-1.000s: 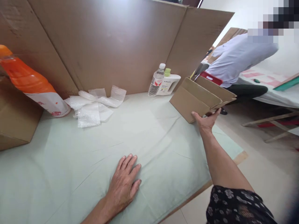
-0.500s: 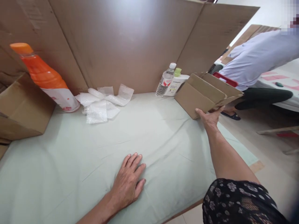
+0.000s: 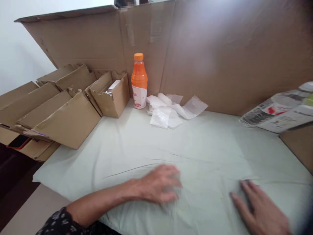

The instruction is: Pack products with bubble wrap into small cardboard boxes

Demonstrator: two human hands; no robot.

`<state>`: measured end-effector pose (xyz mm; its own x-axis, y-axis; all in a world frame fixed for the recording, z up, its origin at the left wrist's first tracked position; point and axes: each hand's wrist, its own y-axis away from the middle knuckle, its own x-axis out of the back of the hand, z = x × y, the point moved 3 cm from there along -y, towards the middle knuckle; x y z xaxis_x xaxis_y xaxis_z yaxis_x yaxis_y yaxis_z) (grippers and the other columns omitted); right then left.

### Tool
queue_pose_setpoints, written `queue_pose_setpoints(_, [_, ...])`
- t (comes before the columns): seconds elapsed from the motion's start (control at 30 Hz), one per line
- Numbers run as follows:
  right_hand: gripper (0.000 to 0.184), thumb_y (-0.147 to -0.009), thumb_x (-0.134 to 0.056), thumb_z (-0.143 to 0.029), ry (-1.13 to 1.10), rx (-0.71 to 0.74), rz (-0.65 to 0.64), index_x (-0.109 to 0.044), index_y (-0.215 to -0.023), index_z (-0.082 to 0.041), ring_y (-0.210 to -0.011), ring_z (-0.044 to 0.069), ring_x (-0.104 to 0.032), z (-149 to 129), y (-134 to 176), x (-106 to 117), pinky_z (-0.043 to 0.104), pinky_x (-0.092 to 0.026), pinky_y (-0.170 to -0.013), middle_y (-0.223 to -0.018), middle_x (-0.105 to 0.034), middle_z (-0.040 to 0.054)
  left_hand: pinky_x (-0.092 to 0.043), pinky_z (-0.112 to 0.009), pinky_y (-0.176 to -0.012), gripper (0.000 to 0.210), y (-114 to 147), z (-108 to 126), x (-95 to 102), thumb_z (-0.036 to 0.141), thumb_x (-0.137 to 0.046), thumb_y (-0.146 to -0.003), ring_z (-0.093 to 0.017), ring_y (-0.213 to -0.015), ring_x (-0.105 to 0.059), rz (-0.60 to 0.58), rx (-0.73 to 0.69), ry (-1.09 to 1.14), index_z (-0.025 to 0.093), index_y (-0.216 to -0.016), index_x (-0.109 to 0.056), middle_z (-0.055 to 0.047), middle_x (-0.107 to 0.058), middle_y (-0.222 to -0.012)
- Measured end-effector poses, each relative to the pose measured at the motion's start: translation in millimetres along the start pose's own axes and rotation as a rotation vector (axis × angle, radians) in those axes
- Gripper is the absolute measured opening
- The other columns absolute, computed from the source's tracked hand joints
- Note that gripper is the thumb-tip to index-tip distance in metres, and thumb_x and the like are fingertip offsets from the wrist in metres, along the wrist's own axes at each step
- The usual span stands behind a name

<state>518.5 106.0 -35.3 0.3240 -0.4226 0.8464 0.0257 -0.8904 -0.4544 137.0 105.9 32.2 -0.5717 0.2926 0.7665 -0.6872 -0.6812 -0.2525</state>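
Note:
My left hand [image 3: 160, 183] is over the pale green cloth [image 3: 195, 147], a little blurred, with fingers bent and apart and nothing in them. Low on the right, my right hand [image 3: 262, 207] rests on or just above the cloth, its thumb and fingers spread, holding nothing. Beyond the hands lies a loose pile of bubble wrap pieces [image 3: 161, 117]. An orange-capped bottle [image 3: 139, 81] with an orange upper part and a white label stands upright beside the wrap.
Several open cardboard boxes [image 3: 70, 120] crowd the left edge; one holds white items. A tall cardboard panel [image 3: 207, 58] closes off the back. At the far right are a clear water bottle [image 3: 271, 107], a white bottle [image 3: 290, 114] and part of a cardboard box [image 3: 298, 143].
The view has swung left. My right hand has let go of the cardboard box at the right and come back over the cloth. My left hand's fingers are now more bent.

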Motion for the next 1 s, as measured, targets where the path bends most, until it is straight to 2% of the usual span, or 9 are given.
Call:
queue_pose_setpoints(0.07, [0.077, -0.089, -0.057, -0.049, -0.088, 0.319, -0.095, -0.033, -0.162, -0.044, -0.122, 0.045, -0.065, -73.1, 25.5, -8.0, 0.069, -0.056, -0.090, -0.143, -0.063, 0.0113, -0.042, -0.048, -0.118, 0.030, 16.4, -36.8, 64.3, 0.029, -0.060, -0.091, -0.029, -0.143, -0.050, 0.327, 0.236, -0.129, 0.024, -0.118, -0.071, -0.012, -0.059, -0.147])
queue_pose_setpoints(0.17, [0.077, -0.090, -0.061, -0.042, -0.209, 0.528, -0.199, -0.035, -0.162, -0.039, -0.128, 0.039, -0.064, -161.9, 45.7, -10.3, 0.060, -0.058, -0.092, -0.151, -0.058, 0.0068, -0.028, -0.057, -0.125, 0.037, 32.4, -85.8, 168.5, 0.027, -0.063, -0.087, -0.034, -0.151, -0.038, 0.816, 0.495, -0.433, 0.019, -0.123, -0.066, -0.015, -0.050, -0.154])
queue_pose_setpoints(0.23, [0.073, -0.090, -0.063, -0.038, -0.248, 0.545, -0.205, -0.039, -0.159, -0.038, -0.129, 0.037, -0.064, -192.4, 45.7, -8.9, 0.057, -0.059, -0.092, -0.150, -0.059, 0.0060, -0.021, -0.058, -0.127, 0.049, 30.9, -110.3, 221.7, 0.023, -0.070, -0.081, -0.036, -0.156, -0.026, 0.967, 0.598, -0.566, 0.018, -0.129, -0.061, -0.017, -0.040, -0.162])
queue_pose_setpoints(0.33, [0.065, -0.091, -0.063, -0.034, -0.258, 0.534, -0.180, -0.046, -0.154, -0.038, -0.128, 0.035, -0.065, -202.3, 38.8, -6.3, 0.055, -0.060, -0.092, -0.147, -0.062, 0.0057, -0.014, -0.059, -0.128, 0.035, 22.4, -136.3, 266.5, 0.017, -0.073, -0.077, -0.039, -0.159, -0.017, 1.010, 0.714, -0.572, 0.016, -0.112, -0.066, -0.015, -0.034, -0.166])
queue_pose_setpoints(0.43, [0.056, -0.091, -0.064, -0.033, -0.240, 0.545, -0.184, -0.055, -0.146, -0.034, -0.127, 0.035, -0.066, -198.0, 34.3, -3.3, 0.053, -0.061, -0.091, -0.145, -0.064, 0.0066, -0.011, -0.057, -0.128, 0.005, 21.9, -144.9, 279.3, 0.016, -0.060, -0.089, -0.037, -0.159, -0.019, 0.988, 0.715, -0.512, 0.014, -0.089, -0.065, -0.010, -0.039, -0.164])
queue_pose_setpoints(0.63, [0.040, -0.090, -0.066, -0.035, -0.250, 0.521, -0.181, -0.065, -0.130, -0.033, -0.119, 0.033, -0.070, -201.5, 20.4, -3.9, 0.050, -0.064, -0.087, -0.138, -0.068, 0.0061, -0.019, -0.054, -0.128, 0.006, 46.3, -125.8, 276.0, 0.014, -0.060, -0.085, -0.033, -0.155, -0.029, 0.996, 0.545, -0.547, 0.018, -0.086, -0.064, -0.011, -0.043, -0.161])
queue_pose_setpoints(0.83, [0.035, -0.091, -0.066, -0.036, -0.252, 0.554, -0.166, -0.069, -0.126, -0.030, -0.117, 0.032, -0.071, -211.4, 10.2, -9.8, 0.047, -0.064, -0.087, -0.136, -0.070, 0.0064, -0.011, -0.061, -0.127, 0.034, 30.0, -138.6, 276.2, 0.020, -0.079, -0.073, -0.042, -0.158, -0.020, 0.966, 0.644, -0.569, 0.016, -0.105, -0.069, -0.019, -0.033, -0.165])
queue_pose_setpoints(0.93, [0.037, -0.094, -0.063, -0.035, -0.227, 0.556, -0.143, -0.067, -0.130, -0.028, -0.120, 0.031, -0.069, -211.3, 16.7, -9.9, 0.046, -0.063, -0.089, -0.137, -0.069, 0.0074, -0.010, -0.061, -0.127, 0.010, 18.6, -152.2, 279.9, 0.014, -0.069, -0.077, -0.039, -0.157, -0.024, 0.956, 0.687, -0.538, 0.016, -0.086, -0.069, -0.018, -0.042, -0.161])
queue_pose_setpoints(1.0, [0.037, -0.095, -0.063, -0.035, -0.226, 0.551, -0.143, -0.068, -0.131, -0.027, -0.122, 0.030, -0.068, -209.8, 20.9, -10.2, 0.046, -0.062, -0.092, -0.138, -0.068, 0.0078, -0.013, -0.059, -0.127, 0.006, 20.8, -152.9, 282.3, 0.012, -0.064, -0.077, -0.037, -0.156, -0.028, 0.992, 0.689, -0.541, 0.018, -0.075, -0.066, -0.016, -0.047, -0.159])
